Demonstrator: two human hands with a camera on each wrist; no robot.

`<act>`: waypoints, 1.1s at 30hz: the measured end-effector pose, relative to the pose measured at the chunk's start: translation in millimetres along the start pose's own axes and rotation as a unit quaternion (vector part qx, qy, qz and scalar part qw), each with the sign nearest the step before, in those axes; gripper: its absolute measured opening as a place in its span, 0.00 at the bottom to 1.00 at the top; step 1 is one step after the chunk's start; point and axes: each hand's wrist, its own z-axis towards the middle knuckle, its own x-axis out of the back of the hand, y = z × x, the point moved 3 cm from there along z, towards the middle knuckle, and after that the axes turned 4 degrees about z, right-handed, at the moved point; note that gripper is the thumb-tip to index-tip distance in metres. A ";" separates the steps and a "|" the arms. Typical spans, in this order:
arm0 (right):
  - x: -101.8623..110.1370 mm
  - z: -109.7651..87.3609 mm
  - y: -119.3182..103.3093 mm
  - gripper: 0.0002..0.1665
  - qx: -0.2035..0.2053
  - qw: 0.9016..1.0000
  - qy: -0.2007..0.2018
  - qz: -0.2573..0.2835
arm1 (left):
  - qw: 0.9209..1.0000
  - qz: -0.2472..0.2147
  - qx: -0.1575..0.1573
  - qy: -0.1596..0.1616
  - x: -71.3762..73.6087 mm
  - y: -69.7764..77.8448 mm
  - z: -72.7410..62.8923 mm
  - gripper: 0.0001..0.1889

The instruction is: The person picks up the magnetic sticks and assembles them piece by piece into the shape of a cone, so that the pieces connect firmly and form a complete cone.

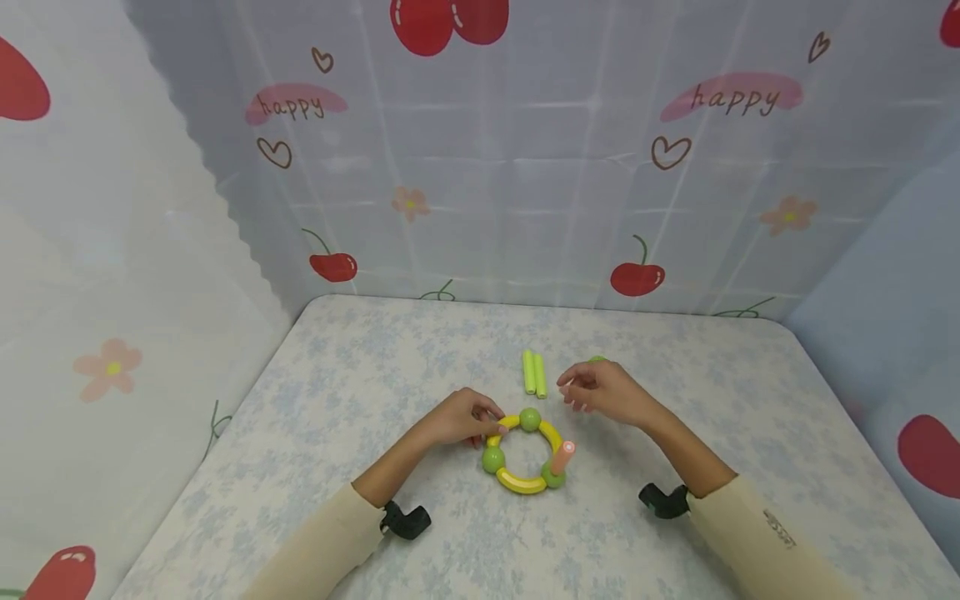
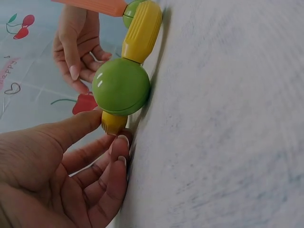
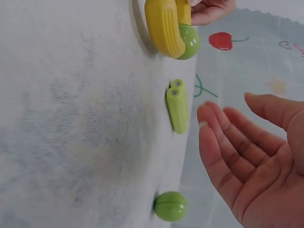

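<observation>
A ring of yellow curved rods [image 1: 522, 484] joined by green balls [image 1: 492, 459] lies on the table. An orange rod [image 1: 563, 457] stands up from the ring's near-right ball. My left hand [image 1: 457, 417] pinches the ring's left yellow rod between thumb and fingers, just beside a large green ball [image 2: 121, 87] in the left wrist view. Beyond the ring, my right hand [image 1: 603, 392] hovers above the table, fingers loosely bent and holding nothing. Two light-green rods [image 3: 176, 107] lie side by side to its left. A loose green ball [image 3: 170, 206] is mostly hidden behind it in the head view.
The table [image 1: 360, 358] has a pale blue floral cover. Behind it hangs a curtain [image 1: 510, 208] printed with cherries, hearts and flowers, with more sheeting at both sides. Black wrist mounts [image 1: 406, 521] sit at both sleeve cuffs.
</observation>
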 end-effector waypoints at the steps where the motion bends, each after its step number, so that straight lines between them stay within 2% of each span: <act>1: -1.3 7.0 -1.0 0.14 -0.006 1.000 0.011 -0.009 | 1.000 -0.004 0.004 0.000 0.1 -1.4 -0.6 0.16; 7: -14.1 44.9 -4.5 0.17 -0.015 0.998 0.035 -0.045 | 0.999 -0.019 0.034 0.003 2.3 -11.3 -7.2 0.15; 12: -18.1 60.9 0.3 0.17 -0.034 0.995 0.051 -0.074 | 0.999 -0.028 0.026 -0.002 2.2 -12.9 -6.0 0.16; 24: -19.4 77.7 9.4 0.20 -0.084 0.989 0.046 -0.115 | 0.999 -0.041 -0.003 -0.012 -0.4 -8.6 -0.1 0.15; 30: -20.1 78.1 10.9 0.16 -0.124 0.983 0.046 -0.126 | 0.999 -0.041 -0.001 -0.012 -3.2 -7.1 0.3 0.14; 33: -20.1 76.5 11.4 0.16 -0.127 0.982 0.045 -0.131 | 0.999 -0.044 0.003 -0.009 -4.3 -7.2 0.4 0.14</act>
